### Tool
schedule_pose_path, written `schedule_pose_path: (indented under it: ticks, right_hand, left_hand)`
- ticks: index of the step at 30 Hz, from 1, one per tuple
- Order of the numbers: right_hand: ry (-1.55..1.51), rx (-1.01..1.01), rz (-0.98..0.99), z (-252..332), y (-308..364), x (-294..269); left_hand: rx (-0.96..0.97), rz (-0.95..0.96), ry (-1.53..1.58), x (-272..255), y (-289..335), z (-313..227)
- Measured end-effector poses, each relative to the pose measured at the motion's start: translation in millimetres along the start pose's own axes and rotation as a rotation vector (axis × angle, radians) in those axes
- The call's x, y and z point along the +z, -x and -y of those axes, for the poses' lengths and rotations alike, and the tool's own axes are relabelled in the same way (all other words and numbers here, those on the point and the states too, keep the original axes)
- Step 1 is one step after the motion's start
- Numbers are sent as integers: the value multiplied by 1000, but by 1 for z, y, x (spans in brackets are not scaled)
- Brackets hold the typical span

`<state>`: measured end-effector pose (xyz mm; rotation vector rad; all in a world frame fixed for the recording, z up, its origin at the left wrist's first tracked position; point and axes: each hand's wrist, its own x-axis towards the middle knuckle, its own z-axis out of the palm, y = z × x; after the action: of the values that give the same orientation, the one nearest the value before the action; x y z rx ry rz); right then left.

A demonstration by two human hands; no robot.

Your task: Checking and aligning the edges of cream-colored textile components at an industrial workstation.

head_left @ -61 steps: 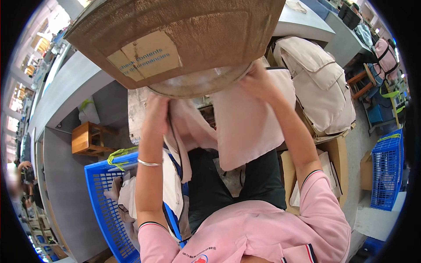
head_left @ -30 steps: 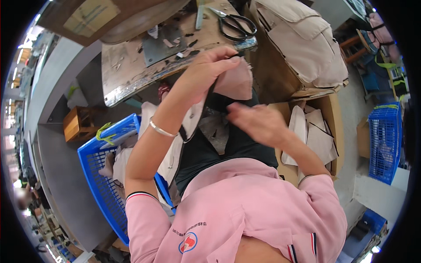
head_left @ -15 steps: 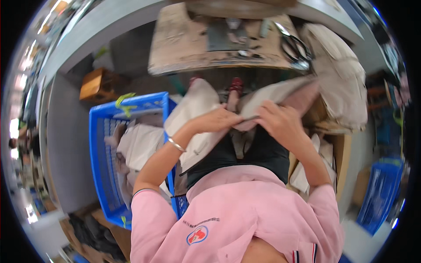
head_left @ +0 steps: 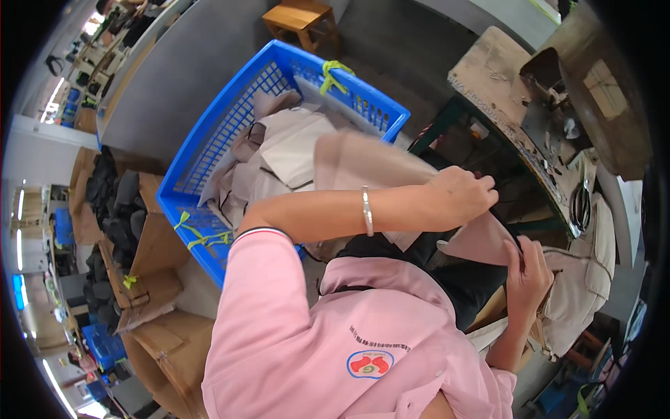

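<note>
My left hand (head_left: 460, 197) is closed in a fist around a beige-pink fabric piece (head_left: 480, 241), its arm reaching across my lap. Lower and to the right, my right hand (head_left: 530, 274) pinches the dark edge of this fabric between thumb and fingers. A motion-blurred fabric flap (head_left: 373, 164) extends beyond my left forearm toward the blue basket (head_left: 202, 126); whether it belongs to the held piece, I cannot tell. Inside the basket lies a loose heap of beige fabric pieces (head_left: 296, 150), some with dark edging.
A worn worktable (head_left: 488, 70) stands at the upper right with black-handled scissors (head_left: 581, 204) on its edge. Pale fabric (head_left: 583, 258) is piled at the right. Cardboard boxes (head_left: 164, 349) and dark items (head_left: 118, 216) sit at the left. A wooden stool (head_left: 300, 21) is at the back.
The view has swung left, bringing the basket toward the middle. My hands, close together over the fabric before, are now farther apart. The fabric has shifted, part of it blurred.
</note>
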<state>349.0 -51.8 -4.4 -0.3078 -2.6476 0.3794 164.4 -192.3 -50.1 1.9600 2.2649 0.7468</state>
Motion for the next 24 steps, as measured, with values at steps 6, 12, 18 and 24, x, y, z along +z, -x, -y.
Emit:
schedule_pose_path:
  ticks: [6, 12, 18, 24]
  right_hand:
    - [-51, 13, -33, -21, -21, -13]
    - [14, 18, -74, -35, -34, -49]
    - [24, 135, -266, -86, -64, -61]
    - [0, 236, -180, -157, -97, -39]
  left_hand:
    - [-265, 597, 922, -51, 1, 22]
    - [-127, 507, 1064, -48, -39, 34]
    - [-111, 127, 614, -70, -124, 13]
    - [-119, 18, 475, -30, -178, 44]
